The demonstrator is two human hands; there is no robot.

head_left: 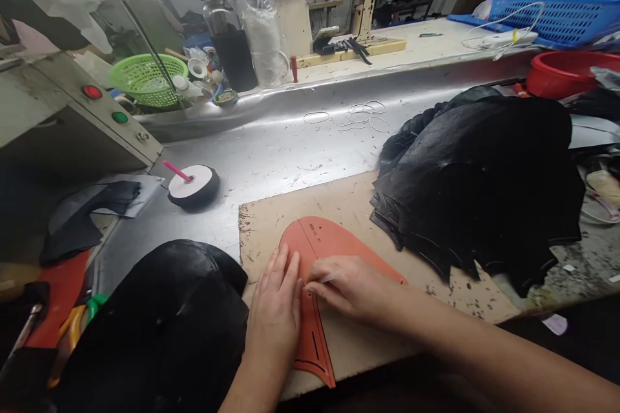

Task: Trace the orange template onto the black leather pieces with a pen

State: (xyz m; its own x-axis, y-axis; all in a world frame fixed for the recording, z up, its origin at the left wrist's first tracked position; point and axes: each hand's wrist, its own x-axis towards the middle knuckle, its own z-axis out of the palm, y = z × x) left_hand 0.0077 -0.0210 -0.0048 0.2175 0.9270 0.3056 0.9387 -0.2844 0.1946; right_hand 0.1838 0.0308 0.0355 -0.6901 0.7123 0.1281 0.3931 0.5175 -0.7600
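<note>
An orange flat template (pixel 334 242), curved like a shoe-upper pattern, lies on a brown board (pixel 271 222) near the front edge of the metal table. My left hand (pixel 275 310) rests flat on the template's left edge, fingers stretched out and together. My right hand (pixel 346 284) sits beside it on the template, fingertips pinched against the left hand's fingers; whether it holds a small tool I cannot make out. A heap of black cut pieces (pixel 484 174) lies right of the board. Another black pile (pixel 165 322) lies left of my left hand.
A black and white round spool with a pink pin (pixel 192 184) stands on the metal table (pixel 300 142). Scissors with orange handles (pixel 72 329) lie far left. A green basket (pixel 145 77), blue crate (pixel 557 0) and red basin (pixel 566 71) line the back.
</note>
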